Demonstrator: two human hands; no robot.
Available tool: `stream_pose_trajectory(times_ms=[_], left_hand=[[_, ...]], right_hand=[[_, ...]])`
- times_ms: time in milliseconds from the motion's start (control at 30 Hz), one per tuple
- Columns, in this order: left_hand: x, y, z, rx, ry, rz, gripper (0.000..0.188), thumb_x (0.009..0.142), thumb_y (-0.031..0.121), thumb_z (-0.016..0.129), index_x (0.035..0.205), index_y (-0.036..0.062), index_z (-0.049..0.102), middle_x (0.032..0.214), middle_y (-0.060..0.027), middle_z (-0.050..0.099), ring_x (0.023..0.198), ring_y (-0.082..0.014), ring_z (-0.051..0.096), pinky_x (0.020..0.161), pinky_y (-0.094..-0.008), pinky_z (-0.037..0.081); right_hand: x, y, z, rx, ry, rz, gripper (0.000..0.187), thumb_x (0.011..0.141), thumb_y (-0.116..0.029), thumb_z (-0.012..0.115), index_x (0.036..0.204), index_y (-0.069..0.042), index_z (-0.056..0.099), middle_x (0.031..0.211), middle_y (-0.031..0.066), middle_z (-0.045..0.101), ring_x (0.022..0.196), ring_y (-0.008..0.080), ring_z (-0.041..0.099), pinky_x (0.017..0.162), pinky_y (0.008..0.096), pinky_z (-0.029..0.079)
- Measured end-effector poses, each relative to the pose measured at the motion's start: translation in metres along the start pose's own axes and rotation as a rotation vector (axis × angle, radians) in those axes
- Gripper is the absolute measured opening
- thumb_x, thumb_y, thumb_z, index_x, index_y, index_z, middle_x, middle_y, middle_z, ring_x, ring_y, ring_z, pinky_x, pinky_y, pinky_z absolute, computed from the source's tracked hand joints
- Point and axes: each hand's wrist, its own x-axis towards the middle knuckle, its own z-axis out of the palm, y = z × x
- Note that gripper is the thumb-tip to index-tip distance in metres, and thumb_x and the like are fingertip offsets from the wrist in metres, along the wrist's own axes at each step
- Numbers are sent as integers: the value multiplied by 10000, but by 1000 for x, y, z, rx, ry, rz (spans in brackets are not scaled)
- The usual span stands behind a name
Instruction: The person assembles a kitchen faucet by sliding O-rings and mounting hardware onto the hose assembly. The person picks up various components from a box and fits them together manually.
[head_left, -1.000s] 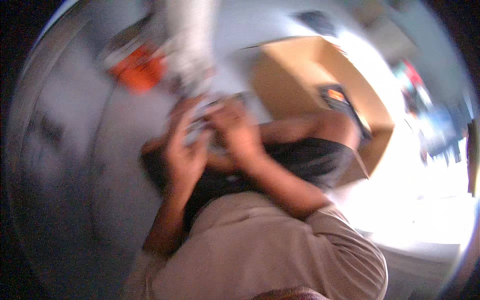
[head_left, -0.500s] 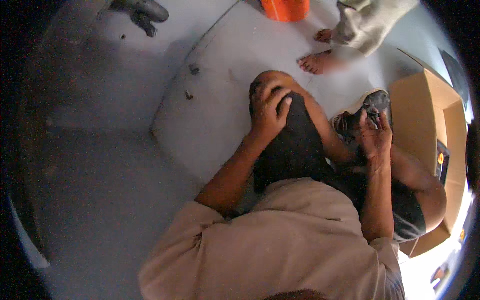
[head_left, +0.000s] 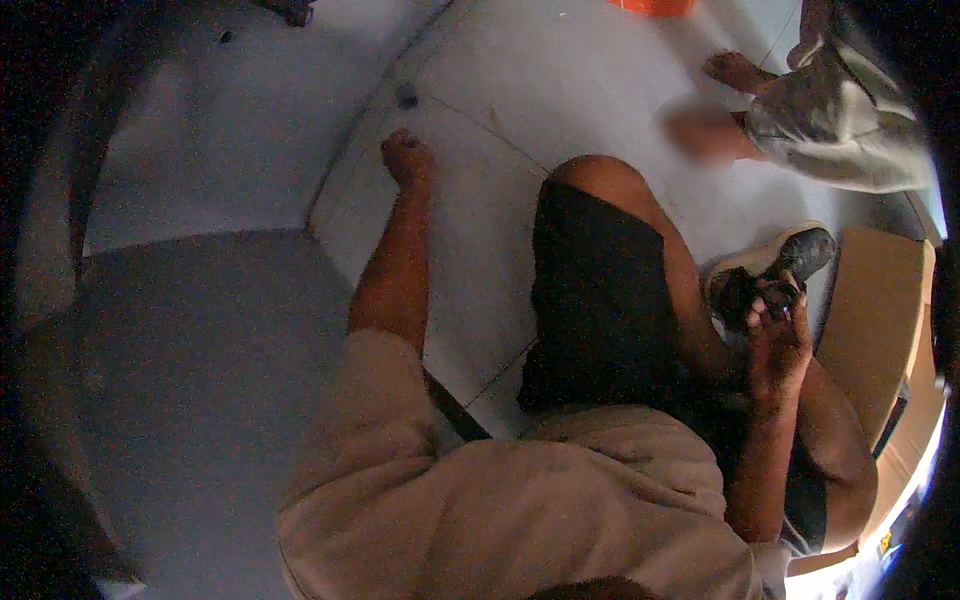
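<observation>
My left hand (head_left: pixel 408 160) reaches down to the floor on the left, its fingers closed at the ground. It covers the spot where a small dark bit lay; what it grips is hidden. Just beyond it lies another small dark piece (head_left: pixel 406 96). My right hand (head_left: pixel 780 345) is raised over my crossed leg, fingers curled together around something small and dark that I cannot make out. Behind those fingers is a dark shoe (head_left: pixel 815 248) with a pale sole edge, so the held thing blends into it.
An open cardboard box (head_left: pixel 875 320) stands close on my right. Another person's bare foot (head_left: pixel 738 72) and pale trousers (head_left: pixel 850 120) are at the far right. An orange container (head_left: pixel 655 6) shows at the top edge. A grey surface (head_left: pixel 220 400) fills the left side.
My left hand has left my raised knee and reached left to the floor. The fingers of my right hand have drawn closer together. The view has shifted, and the other person's feet appear farther right.
</observation>
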Motion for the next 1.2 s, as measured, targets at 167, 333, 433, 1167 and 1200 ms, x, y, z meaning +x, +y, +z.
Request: stream_pose_trajectory(times_ms=[167,333,433,1167,1200], left_hand=[[71,-34,-25,309,-24,223,414,914,152,654,1302,15,608,1309,-212,592,1194,-370,582,1009,-460,485],[101,-54,24,647,-194,569,542,922,218,660,1417,38,534,1444,-234,519,1338,-395,506,1116,-485,437],[135,-112,8,827,-354,675,534,956,259,615,1437,44,523,1449,-249,522,1359,-394,502,1147,-488,421],[-252,265,-186,-1648,-1231,-289,386,1046,324,425,1125,8,632,905,-201,672,855,-368,651,817,-517,524],[-263,271,-190,-1667,-1405,-207,421,1066,367,398,1154,22,623,899,-189,673,854,-355,649,798,-502,526]], right_hand=[[-2,-11,-34,-54,6,72,552,1039,-390,584,1450,-37,475,1210,118,632,970,208,620,873,321,519],[-15,-13,-52,-147,74,115,610,1020,-439,595,1456,-32,467,1188,121,645,951,200,622,830,311,516],[-25,-12,-39,-232,128,118,609,1026,-443,577,1460,-31,461,1172,116,651,932,200,626,802,317,517],[-142,-23,107,-106,-363,28,778,915,-332,756,1509,0,377,1337,245,575,1045,272,676,889,364,598],[-151,-25,112,-87,-397,34,773,919,-335,751,1508,-1,378,1342,245,574,1036,270,678,891,364,597]])
